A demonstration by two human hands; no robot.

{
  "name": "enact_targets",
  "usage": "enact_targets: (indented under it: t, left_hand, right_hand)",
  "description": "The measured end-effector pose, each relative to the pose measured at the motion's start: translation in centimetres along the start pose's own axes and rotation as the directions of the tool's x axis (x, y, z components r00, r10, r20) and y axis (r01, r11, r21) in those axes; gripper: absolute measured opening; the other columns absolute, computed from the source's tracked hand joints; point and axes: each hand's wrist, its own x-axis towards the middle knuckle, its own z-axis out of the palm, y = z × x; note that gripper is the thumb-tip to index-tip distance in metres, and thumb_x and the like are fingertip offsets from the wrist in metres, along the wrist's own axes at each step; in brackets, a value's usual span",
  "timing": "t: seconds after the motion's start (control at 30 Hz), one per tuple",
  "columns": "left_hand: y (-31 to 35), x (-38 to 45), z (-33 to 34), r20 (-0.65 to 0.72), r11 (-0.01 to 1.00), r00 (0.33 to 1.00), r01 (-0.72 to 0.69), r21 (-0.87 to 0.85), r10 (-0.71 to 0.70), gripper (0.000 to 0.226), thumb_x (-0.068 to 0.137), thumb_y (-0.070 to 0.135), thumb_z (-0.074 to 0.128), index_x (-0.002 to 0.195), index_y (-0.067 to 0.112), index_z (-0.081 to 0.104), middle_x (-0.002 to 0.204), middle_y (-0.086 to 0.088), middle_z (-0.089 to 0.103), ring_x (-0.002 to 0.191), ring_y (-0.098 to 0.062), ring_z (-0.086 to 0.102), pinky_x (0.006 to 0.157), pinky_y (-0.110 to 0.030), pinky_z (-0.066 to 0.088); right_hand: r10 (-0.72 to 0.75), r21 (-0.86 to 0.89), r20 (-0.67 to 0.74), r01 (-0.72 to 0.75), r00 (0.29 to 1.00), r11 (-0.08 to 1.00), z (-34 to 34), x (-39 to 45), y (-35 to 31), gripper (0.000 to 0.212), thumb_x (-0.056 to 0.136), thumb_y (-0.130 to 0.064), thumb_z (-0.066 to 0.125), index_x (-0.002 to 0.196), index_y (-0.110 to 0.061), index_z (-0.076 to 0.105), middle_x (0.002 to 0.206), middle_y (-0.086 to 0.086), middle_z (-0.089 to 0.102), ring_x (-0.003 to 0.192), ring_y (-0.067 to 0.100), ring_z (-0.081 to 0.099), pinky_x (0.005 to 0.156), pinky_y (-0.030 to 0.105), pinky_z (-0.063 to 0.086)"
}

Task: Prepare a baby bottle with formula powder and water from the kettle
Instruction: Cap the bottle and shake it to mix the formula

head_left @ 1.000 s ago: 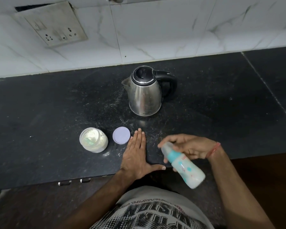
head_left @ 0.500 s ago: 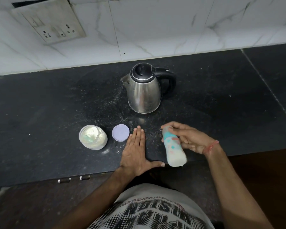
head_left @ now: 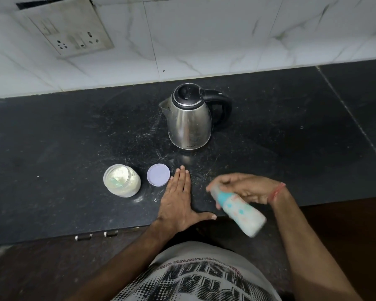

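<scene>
Right hand (head_left: 245, 187) grip closed around the neck end of the baby bottle (head_left: 240, 210), held tilted off the counter (head_left: 52, 148) near its front edge, base toward the person; outline motion-blurred, contents look milky. Left hand (head_left: 178, 200) lies flat, palm down, fingers spread open, holding nothing. Judged step: shaking to mix, with powder and water apparently already in. Next move calls for a firm grip and a sealed cap, then setting the bottle upright. Count: one bottle, one steel kettle (head_left: 190, 120) lid shut, one open formula jar (head_left: 122, 180) with a scoop inside, one loose jar lid (head_left: 158, 175) beside it.
</scene>
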Motion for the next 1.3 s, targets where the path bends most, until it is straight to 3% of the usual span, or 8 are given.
enact_targets:
  t: [0.2, 0.33, 0.47, 0.6, 0.83, 0.97, 1.17, 1.3]
  left_hand:
    - [-0.2, -0.2, 0.1, -0.017, 1.000, 1.000, -0.007, -0.010, 0.007, 0.173, 0.062, 0.123, 0.035, 0.177, 0.005, -0.017, 0.184, -0.013, -0.033, 0.172, -0.024, -0.030, 0.142, -0.044, -0.007]
    - [-0.2, -0.3, 0.1, -0.016, 1.000, 1.000, -0.011, 0.028, 0.012, 0.172, 0.063, 0.122, 0.033, 0.177, 0.004, -0.017, 0.183, -0.014, -0.032, 0.171, -0.025, -0.030, 0.142, -0.044, -0.009]
    - [-0.2, -0.2, 0.3, -0.048, 1.000, 0.999, -0.012, 0.012, 0.012, 0.172, 0.062, 0.123, 0.033, 0.178, 0.003, -0.012, 0.185, -0.014, -0.028, 0.172, -0.024, -0.028, 0.142, -0.044, -0.008]
    - [-0.2, -0.2, 0.3, -0.046, 1.000, 0.999, -0.005, 0.022, 0.006, 0.172, 0.063, 0.123, 0.032, 0.178, 0.003, -0.012, 0.185, -0.014, -0.028, 0.172, -0.025, -0.028, 0.142, -0.044, -0.008]
    - [-0.1, -0.3, 0.2, -0.032, 0.999, 0.999, -0.007, 0.045, 0.009, 0.171, 0.064, 0.123, 0.030, 0.177, 0.002, -0.013, 0.184, -0.015, -0.030, 0.172, -0.025, -0.029, 0.142, -0.044, -0.008]
    - [-0.2, -0.3, 0.1, -0.020, 0.999, 1.000, -0.022, 0.047, 0.023, 0.171, 0.063, 0.123, 0.029, 0.177, 0.002, -0.014, 0.184, -0.016, -0.030, 0.172, -0.026, -0.029, 0.142, -0.045, -0.007]
    - [-0.2, -0.3, 0.1, -0.022, 0.999, 0.999, -0.022, 0.047, 0.023, 0.171, 0.063, 0.123, 0.029, 0.177, 0.002, -0.014, 0.184, -0.015, -0.031, 0.172, -0.026, -0.029, 0.142, -0.045, -0.005]
    - [-0.1, -0.3, 0.0, -0.033, 1.000, 0.999, -0.021, 0.022, 0.022, 0.171, 0.064, 0.122, 0.032, 0.178, 0.003, -0.013, 0.185, -0.015, -0.030, 0.172, -0.025, -0.029, 0.142, -0.045, -0.006]
  right_hand:
    - [0.080, 0.043, 0.025, -0.081, 0.996, 0.996, 0.6, -0.4, -1.2, 0.036, 0.111, -0.027, 0.060, 0.143, -0.012, 0.068, 0.115, 0.024, 0.078, 0.092, 0.025, 0.080, 0.060, 0.026, 0.064]
    - [0.029, 0.088, -0.158, -0.015, 0.987, 0.996, 0.0, 0.8, -0.7, 0.044, 0.103, -0.042, 0.073, 0.142, -0.024, 0.072, 0.128, 0.023, 0.077, 0.112, 0.039, 0.070, 0.065, 0.031, 0.058]
    - [0.094, 0.058, 0.039, -0.096, 0.995, 0.994, 0.1, 0.6, -1.2, 0.054, 0.099, -0.038, 0.073, 0.147, -0.014, 0.067, 0.121, 0.026, 0.077, 0.099, 0.028, 0.080, 0.076, 0.036, 0.067]
    - [0.012, 0.139, -0.186, 0.014, 0.983, 0.990, -0.7, 1.1, -1.4, 0.055, 0.093, -0.050, 0.083, 0.142, -0.026, 0.074, 0.129, 0.024, 0.077, 0.118, 0.040, 0.069, 0.090, 0.044, 0.054]
    - [0.039, 0.175, -0.088, -0.023, 0.995, 0.984, -0.4, 0.4, -2.2, 0.044, 0.101, -0.037, 0.074, 0.136, -0.011, 0.075, 0.117, 0.032, 0.071, 0.091, 0.030, 0.077, 0.069, 0.038, 0.067]
    - [0.053, 0.136, -0.060, -0.044, 0.997, 0.990, -0.7, 0.8, -1.4, 0.068, 0.082, -0.050, 0.093, 0.137, -0.015, 0.076, 0.126, 0.028, 0.074, 0.102, 0.032, 0.078, 0.083, 0.046, 0.066]
    - [0.006, 0.117, -0.104, 0.006, 0.995, 0.993, -0.4, 1.3, -1.5, 0.043, 0.100, -0.036, 0.069, 0.139, -0.020, 0.074, 0.129, 0.032, 0.074, 0.094, 0.025, 0.078, 0.064, 0.028, 0.065]
    - [0.035, 0.094, 0.007, -0.035, 0.999, 0.995, -0.4, 1.7, -1.7, 0.037, 0.108, -0.030, 0.064, 0.141, -0.014, 0.071, 0.120, 0.029, 0.075, 0.094, 0.027, 0.080, 0.072, 0.038, 0.066]
